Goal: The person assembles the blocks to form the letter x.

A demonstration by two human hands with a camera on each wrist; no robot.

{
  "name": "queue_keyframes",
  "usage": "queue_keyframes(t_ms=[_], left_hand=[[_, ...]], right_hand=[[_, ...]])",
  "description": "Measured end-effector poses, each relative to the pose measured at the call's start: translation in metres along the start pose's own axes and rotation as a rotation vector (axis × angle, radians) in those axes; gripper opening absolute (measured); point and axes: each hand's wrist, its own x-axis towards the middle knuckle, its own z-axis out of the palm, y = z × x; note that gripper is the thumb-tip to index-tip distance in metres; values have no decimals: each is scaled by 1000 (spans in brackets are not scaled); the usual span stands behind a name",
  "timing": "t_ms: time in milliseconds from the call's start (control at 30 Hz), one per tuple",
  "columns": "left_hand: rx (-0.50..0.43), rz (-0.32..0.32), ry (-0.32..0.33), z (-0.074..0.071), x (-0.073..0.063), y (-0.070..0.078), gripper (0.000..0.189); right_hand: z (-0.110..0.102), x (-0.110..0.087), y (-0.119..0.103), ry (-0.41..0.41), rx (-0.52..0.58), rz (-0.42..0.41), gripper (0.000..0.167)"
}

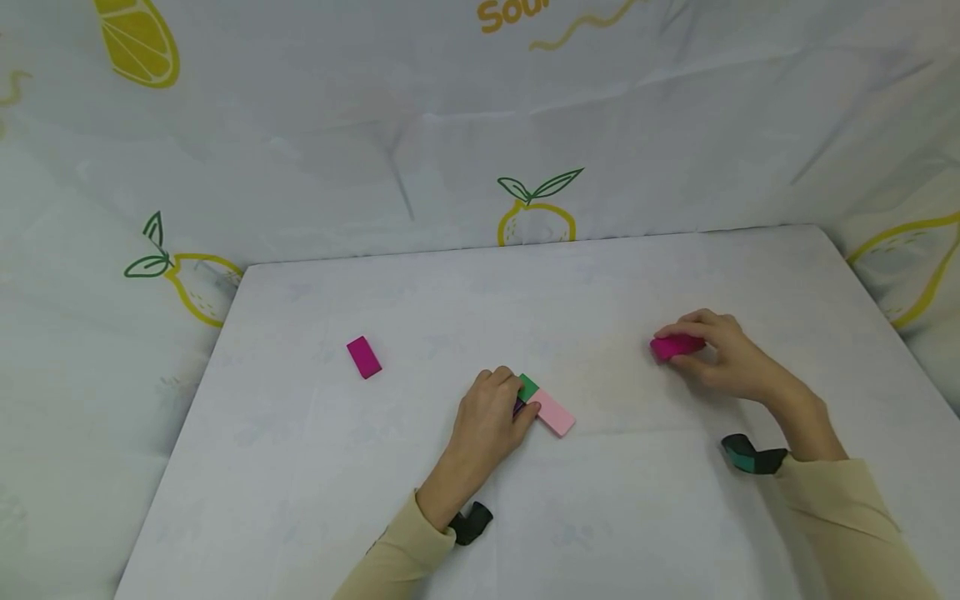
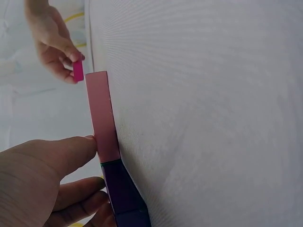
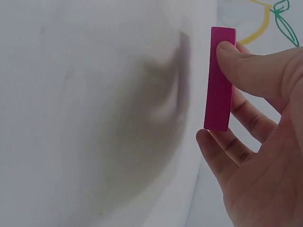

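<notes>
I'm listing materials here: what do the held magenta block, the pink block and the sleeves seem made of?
Magenta block: probably painted wood, possibly plastic; smooth, low sheen, crisp edges. Pink block: likely the same, with even matte colour. Sleeves: apparently matte cloth, given soft folds.

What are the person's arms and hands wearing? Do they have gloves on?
No gloves! The left hand and right hand are both bare. The left sleeve and right sleeve are plain beige. A dark, angular gadget shows by each wrist: the left one looks all dark, while the right one has a teal-green patch.
</notes>
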Motion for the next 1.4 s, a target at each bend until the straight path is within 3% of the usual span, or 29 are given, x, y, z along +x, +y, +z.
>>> queue_keyframes(t_ms=[300,1400], left_hand=[[7,-5,-3,0,0,0,24],[43,15,6,-2,0,1,26]], right_hand=[[7,10,-13,-50,17,8,34],[50,58,-73,-177,85,-85,33]])
